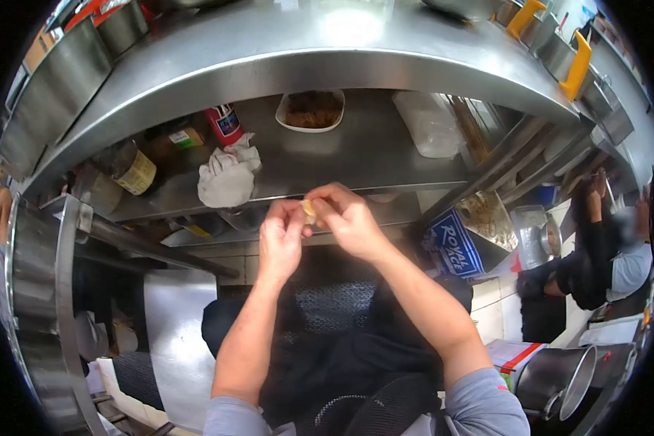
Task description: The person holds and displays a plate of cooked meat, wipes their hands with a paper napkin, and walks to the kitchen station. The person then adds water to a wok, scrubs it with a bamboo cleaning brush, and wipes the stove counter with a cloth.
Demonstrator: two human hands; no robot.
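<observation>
Both hands meet in front of the lower steel shelf's front edge, above the lap. My left hand (281,236) has its fingers pinched together at the left side of a small pale yellowish piece (309,211). On the piece's other side, my right hand (346,221) is closed on it with thumb and fingers. What the piece is cannot be made out. On the shelf (341,166) beyond the hands stands a white bowl (312,111) with brown food in it. A crumpled white cloth (227,176) lies near the shelf edge, left of the hands.
A red bottle (226,124) and a labelled tub (134,171) stand at the shelf's left. A clear plastic bag (430,125) lies at its right. Below right is a blue box (454,243). A seated person (603,247) is at far right, near a large pot (557,381).
</observation>
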